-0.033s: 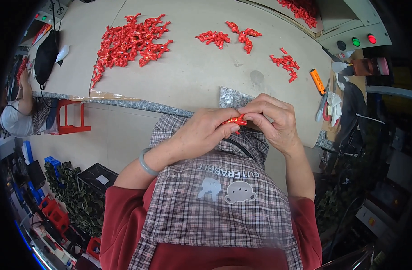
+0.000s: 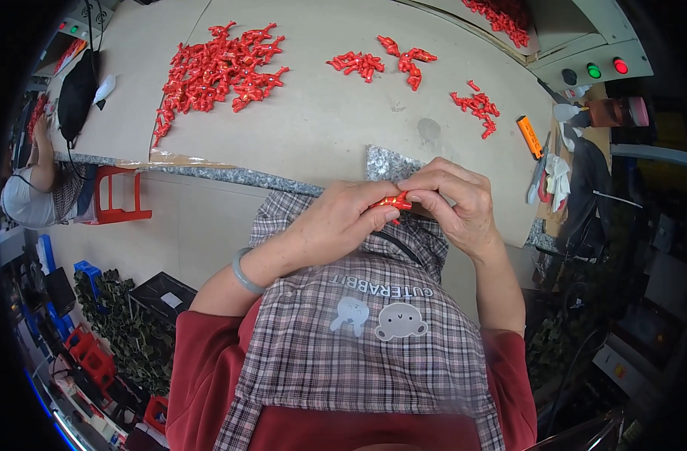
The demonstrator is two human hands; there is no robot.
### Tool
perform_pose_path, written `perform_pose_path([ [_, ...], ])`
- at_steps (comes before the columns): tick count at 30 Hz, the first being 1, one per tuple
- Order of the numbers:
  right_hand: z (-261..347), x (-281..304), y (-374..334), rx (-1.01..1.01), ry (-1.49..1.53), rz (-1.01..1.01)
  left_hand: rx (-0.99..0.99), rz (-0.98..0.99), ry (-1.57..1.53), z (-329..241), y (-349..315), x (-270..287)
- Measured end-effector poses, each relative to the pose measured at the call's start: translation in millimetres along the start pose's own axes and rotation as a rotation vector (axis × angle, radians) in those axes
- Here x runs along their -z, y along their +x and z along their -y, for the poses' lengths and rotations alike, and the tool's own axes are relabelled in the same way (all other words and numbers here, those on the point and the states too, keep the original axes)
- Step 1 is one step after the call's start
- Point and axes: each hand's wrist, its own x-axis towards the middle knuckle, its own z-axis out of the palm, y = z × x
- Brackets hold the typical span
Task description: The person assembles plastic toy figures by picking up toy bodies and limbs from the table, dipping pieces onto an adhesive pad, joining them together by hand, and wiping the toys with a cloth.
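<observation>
Currently, a small glossy red figure (image 2: 393, 202) sits between both hands: the left hand (image 2: 338, 216) pinches its body between thumb and forefinger, while the right hand (image 2: 457, 203) grips its right end, though fingers partly hide that contact.

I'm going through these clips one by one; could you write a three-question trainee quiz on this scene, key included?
1. Multiple choice: What is at the fingertips of both the left hand and the right hand?
A) A white cloth
B) A small red piece
C) An orange tool

2. True or false: The largest red pile lies toward the right side of the table.

3. Fill in: The bangle is worn on the ___ wrist.

Key:
1. B
2. False; the largest red pile lies toward the left of the table.
3. left
</observation>
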Motion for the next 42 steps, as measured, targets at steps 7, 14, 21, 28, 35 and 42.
perform_pose_path([
  [7, 5, -6, -2, 0.073, -0.097, -0.055, -0.057, -0.067, 0.027, 11, -3, -5],
  [14, 20, -9, 0, -0.101, -0.022, -0.242, 0.051, -0.122, -0.278, 20, -3, 2],
  [21, 4, 10, -9, -0.049, -0.132, -0.210, 0.145, -0.281, -0.394, 31, -14, 40],
  [28, 0, 29, -22, -0.181, -0.170, -0.270, -0.094, -0.889, 0.564, 35, -22, 142],
  [35, -12, 43, -31, -0.243, -0.202, -0.306, -0.214, -0.870, 1.200, 25, -6, 150],
  [42, -27, 51, -39, -0.301, -0.332, -0.375, -0.272, -0.554, 0.875, 42, 57, 98],
])
